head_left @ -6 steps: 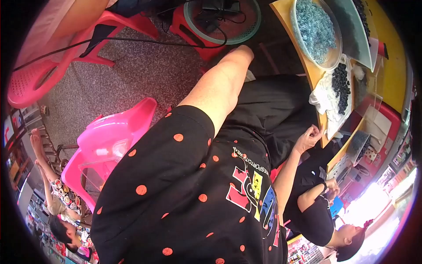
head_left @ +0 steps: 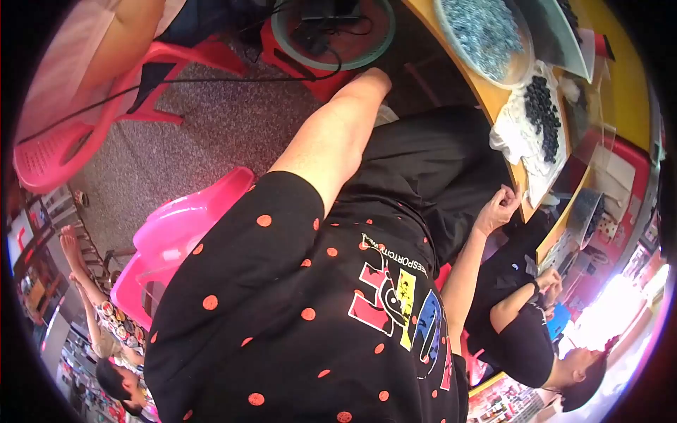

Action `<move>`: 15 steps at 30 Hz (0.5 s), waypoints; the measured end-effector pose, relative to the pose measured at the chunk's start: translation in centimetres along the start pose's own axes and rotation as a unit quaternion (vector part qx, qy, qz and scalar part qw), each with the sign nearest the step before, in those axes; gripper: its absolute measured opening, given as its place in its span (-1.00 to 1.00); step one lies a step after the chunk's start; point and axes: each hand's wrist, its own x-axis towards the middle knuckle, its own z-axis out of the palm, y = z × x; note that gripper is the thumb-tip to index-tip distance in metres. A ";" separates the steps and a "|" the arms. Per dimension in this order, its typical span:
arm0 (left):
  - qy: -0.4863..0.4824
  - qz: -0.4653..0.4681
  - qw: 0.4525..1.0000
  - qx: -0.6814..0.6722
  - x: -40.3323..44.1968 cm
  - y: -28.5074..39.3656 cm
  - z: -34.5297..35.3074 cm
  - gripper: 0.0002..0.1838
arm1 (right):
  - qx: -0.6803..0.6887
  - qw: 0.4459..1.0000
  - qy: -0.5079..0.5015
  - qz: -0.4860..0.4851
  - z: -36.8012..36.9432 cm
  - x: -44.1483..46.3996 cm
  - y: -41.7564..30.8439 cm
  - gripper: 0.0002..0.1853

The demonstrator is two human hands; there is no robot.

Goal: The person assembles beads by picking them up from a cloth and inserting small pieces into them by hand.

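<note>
Tan wood-like edging on the desk (head_left: 492, 102) sits just beside the right grip (head_left: 499, 210), whose fingers curl in with thumb and forefinger close together. Whether their tips meet or pinch anything small, I cannot tell. The left grip is out of view; only the bare left arm (head_left: 331, 127) shows, reaching out beyond the black trousers (head_left: 437, 162). The right grip's low place at the desk's rim probably spares that arm a long reach.

Nearest that grip on the desktop, small black pieces (head_left: 541, 109) lie on a white cloth (head_left: 515, 130), part of which is bunched towards the desk edge. The cloth probably keeps them from rolling and makes dark bits easy to pick out. They look chunky and matt, heaped in a long, loose band, some touching and some apart; their exact shape is too small to make out.

Past the cloth stands a round clear tub (head_left: 524, 67) of bluish, glassy-looking pieces (head_left: 479, 35), its wall likely there to keep the two kinds separate. A grey tray (head_left: 560, 39) is beside it.

Farther out, a co-worker in a black top (head_left: 522, 342) holds their hands (head_left: 549, 283) close together. Across the floor, a green basket (head_left: 374, 48) with cables rests on a red stool (head_left: 324, 86), well apart from a pink plastic chair (head_left: 173, 225).
</note>
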 end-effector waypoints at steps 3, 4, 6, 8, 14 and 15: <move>-0.035 0.049 0.996 0.063 -3.1 1.9 -2.8 -0.64 | 0.081 0.995 0.057 -0.025 0.4 -0.4 1.0 -0.61; -0.061 0.069 0.994 0.055 6.6 0.7 2.3 -0.61 | 0.056 0.995 0.067 -0.037 0.1 -0.4 0.3 -0.63; -0.116 0.037 0.986 -0.116 2.0 3.4 -1.6 -0.63 | 0.055 0.996 0.056 -0.051 -0.3 -0.3 -0.4 -0.67; -0.154 0.019 0.904 -0.399 -3.1 6.7 -4.3 -0.56 | 0.076 0.993 0.046 -0.081 -0.5 -0.3 -1.4 -0.70; 0.027 0.137 0.900 -0.412 -6.2 12.4 -4.0 -0.29 | 0.122 0.982 0.009 -0.144 -0.6 0.3 -5.1 -0.76; 0.051 0.107 0.889 -0.443 -7.3 12.9 -3.7 -0.10 | 0.120 0.979 0.012 -0.165 -1.1 0.7 -5.6 -0.77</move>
